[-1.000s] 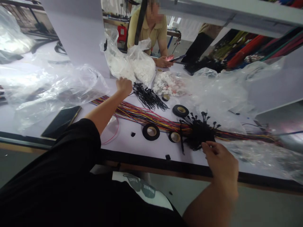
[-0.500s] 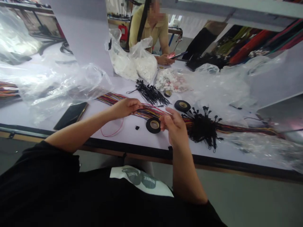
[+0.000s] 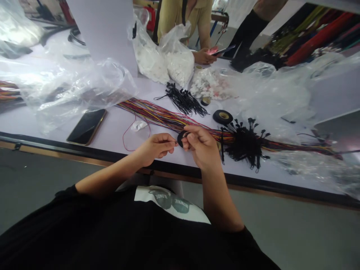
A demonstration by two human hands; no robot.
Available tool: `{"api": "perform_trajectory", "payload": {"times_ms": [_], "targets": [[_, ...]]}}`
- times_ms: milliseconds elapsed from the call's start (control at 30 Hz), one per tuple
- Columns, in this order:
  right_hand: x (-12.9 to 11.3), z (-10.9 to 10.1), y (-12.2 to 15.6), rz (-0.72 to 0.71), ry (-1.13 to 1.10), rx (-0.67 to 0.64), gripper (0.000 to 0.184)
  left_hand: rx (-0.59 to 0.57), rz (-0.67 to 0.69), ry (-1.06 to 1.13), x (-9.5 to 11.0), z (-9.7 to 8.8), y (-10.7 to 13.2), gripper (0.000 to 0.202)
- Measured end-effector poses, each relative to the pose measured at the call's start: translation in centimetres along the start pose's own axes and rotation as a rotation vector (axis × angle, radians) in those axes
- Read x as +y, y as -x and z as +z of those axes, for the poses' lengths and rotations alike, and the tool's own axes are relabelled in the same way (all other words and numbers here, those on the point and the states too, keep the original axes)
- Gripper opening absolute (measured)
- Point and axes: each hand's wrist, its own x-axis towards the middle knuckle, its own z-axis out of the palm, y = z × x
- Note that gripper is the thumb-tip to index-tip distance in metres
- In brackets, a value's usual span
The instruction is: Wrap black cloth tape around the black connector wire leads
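My left hand [image 3: 159, 148] is closed, with thumb and fingertips pinching a thin wire [image 3: 176, 143]. Close to its right, my right hand [image 3: 203, 145] is also closed, and the thin strand runs to its fingertips; the exact grip is partly hidden. Just behind the right fingers sits a roll of black tape [image 3: 180, 139], mostly covered by them. Beyond both hands a long bundle of red, yellow and dark wires [image 3: 157, 114] lies across the table. A loose red wire [image 3: 123, 140] curves on the table left of my left hand, near a small crumpled white piece [image 3: 139, 125].
Black connector leads [image 3: 246, 144] are piled on the right, more black leads [image 3: 184, 99] behind. Another tape roll [image 3: 222, 117] lies between them. A phone [image 3: 86, 126] and clear plastic bags [image 3: 75, 93] are left. White-filled bags [image 3: 180, 63] stand before a person holding a phone.
Both hands have come closer together and nearer the table's front edge, with the wire drawn between them. The left hand moved right; the right fingers closed. The view has tilted downward.
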Motion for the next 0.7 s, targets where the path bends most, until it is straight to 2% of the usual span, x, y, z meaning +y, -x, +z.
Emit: {"api": "perform_trajectory", "payload": {"times_ms": [67, 167, 267, 367, 467, 600, 700], "targets": [[0.8, -1.1, -0.1, -0.020, 0.078, 0.029, 0.033, 0.046, 0.018, 0.055, -0.2, -0.4, -0.2, 0.014], [2.2, -3.1, 0.1, -0.160, 0.545, 0.129, 0.035, 0.132, 0.056, 0.111, -0.2, -1.1, -0.6, 0.018], [3.5, -4.2, 0.6, -0.245, 1.051, -0.022, 0.044, 0.174, 0.065, 0.119, -0.2, -1.4, -0.9, 0.020], [4.3, -4.2, 0.9, -0.195, 1.266, -0.124, 0.047, 0.195, 0.082, 0.084, -0.3, -1.4, -1.1, 0.020], [4.4, -4.0, 0.9, -0.173, 1.249, -0.132, 0.036, 0.234, 0.119, 0.010, -0.5, -1.1, -1.3, 0.016], [3.5, -3.7, 1.4, -0.256, 0.964, -0.160, 0.033, 0.291, 0.268, -0.168, -1.2, -0.5, -1.4, 0.005], [2.5, -2.9, 2.3, -0.310, 0.780, -0.130, 0.031, 0.280, 0.387, -0.389, -1.9, -0.2, -1.2, 0.023]]}}
